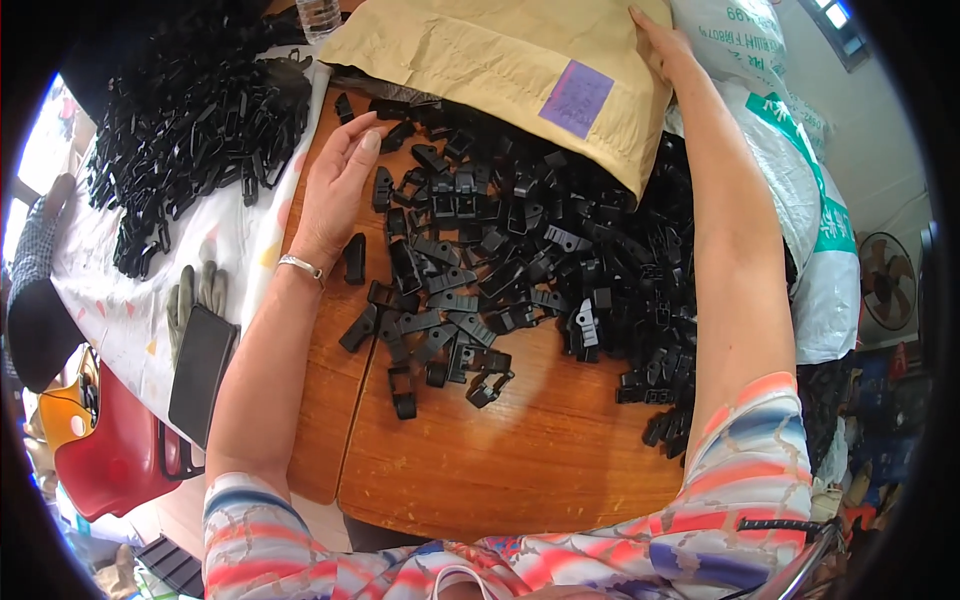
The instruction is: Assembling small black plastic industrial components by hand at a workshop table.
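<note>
A large tan paper bag (470,62) with a purple label (577,98) lies across the far side of the table, over a heap of black plastic clips (500,220). My right hand (662,48) grips the bag's right edge at the far end; some of its fingers are hidden. Left of the heap, my left hand (338,178) is held open with nothing in it, its fingers just short of the bag's near-left corner. A bracelet (301,266) circles that wrist. Several clips lie loose on the wood close by it.
On the white cloth (110,320) at left sits a second dark pile of plastic parts (200,140). Grey gloves (205,292) and a black phone (203,372) lie near my left forearm. White woven sacks (825,270) stand at right. A red chair (115,445) is at lower left.
</note>
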`<state>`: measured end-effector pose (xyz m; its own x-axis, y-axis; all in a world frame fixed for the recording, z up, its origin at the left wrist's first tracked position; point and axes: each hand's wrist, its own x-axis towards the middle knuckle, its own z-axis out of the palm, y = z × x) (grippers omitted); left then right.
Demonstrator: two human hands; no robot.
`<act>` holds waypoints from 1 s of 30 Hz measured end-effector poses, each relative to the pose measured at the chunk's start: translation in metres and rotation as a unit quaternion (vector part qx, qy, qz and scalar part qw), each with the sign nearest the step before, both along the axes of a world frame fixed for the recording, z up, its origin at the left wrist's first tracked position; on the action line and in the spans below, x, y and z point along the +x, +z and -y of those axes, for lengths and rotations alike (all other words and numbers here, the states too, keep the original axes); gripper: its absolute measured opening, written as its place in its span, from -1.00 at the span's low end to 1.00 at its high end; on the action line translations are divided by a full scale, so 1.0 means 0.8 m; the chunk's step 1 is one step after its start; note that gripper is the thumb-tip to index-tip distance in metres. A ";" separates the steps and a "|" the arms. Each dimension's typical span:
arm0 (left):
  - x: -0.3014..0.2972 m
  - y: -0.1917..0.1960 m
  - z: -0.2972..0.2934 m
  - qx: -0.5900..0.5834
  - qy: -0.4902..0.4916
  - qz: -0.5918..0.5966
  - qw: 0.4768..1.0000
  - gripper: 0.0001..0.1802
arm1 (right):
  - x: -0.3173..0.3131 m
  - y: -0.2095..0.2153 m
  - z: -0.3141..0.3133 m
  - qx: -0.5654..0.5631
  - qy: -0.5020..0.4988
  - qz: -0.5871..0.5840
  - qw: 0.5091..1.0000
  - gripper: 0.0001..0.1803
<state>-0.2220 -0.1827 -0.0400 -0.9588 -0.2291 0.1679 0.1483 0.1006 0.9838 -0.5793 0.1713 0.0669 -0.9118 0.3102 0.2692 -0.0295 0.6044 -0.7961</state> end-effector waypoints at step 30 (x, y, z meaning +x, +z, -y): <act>-0.092 -0.007 -0.041 -0.423 0.102 -0.057 0.899 0.02 | 0.130 0.047 0.137 0.183 0.152 -0.458 0.856 -0.77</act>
<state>-0.2953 -0.1501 -0.0455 -0.8764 -0.1428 0.4599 0.1367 0.8419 0.5220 -0.4754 0.0621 0.1049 -0.2887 -0.1622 0.9436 -0.7417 0.6611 -0.1133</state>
